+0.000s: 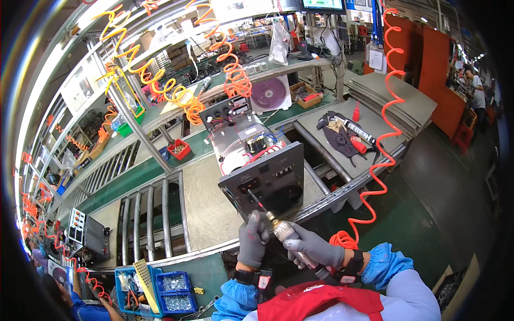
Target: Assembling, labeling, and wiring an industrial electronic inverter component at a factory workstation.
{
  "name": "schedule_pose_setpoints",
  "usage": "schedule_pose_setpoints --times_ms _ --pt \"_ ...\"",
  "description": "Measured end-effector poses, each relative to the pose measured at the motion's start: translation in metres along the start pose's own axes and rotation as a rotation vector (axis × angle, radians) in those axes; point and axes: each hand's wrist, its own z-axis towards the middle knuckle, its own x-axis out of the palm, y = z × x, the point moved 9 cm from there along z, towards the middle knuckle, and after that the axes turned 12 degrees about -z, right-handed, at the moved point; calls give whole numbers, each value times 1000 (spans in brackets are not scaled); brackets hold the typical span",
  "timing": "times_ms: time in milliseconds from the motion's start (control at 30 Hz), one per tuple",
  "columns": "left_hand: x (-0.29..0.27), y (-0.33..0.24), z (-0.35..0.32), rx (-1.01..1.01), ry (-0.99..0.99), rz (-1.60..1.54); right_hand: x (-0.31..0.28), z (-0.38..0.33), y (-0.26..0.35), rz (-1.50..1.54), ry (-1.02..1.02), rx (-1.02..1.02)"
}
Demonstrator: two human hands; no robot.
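Observation:
My right hand (316,245), in a grey glove, is wrapped round an air screwdriver (282,230) whose bit points up and left at a dark panel (297,166). The bit's tip is at or close to a group of small sockets on the panel's left part; contact cannot be made out. My left hand (252,236), also gloved, is closed beside the front of the screwdriver, below the panel. What its curled fingers hold, if anything, is hidden. Behind the panel sits an opened device chassis (230,140) with a transformer (256,143) and red and blue wires.
The chassis stands on a roller conveyor (152,219). Blue bins (175,291) of screws lie lower left. A caulking tube (358,130) and dark cloth (338,140) lie right. An orange coiled hose (383,155) hangs at right. Another person (88,307) is at lower left.

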Motion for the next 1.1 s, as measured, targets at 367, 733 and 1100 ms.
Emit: schedule_pose_setpoints --times_ms 367,733,1100 --pt "10 21 -16 -144 10 51 -2 16 -2 -24 -40 -39" --pt "35 4 -24 -97 87 84 18 16 -17 675 321 78" --pt "33 0 -25 -61 83 148 22 15 -14 731 318 37"
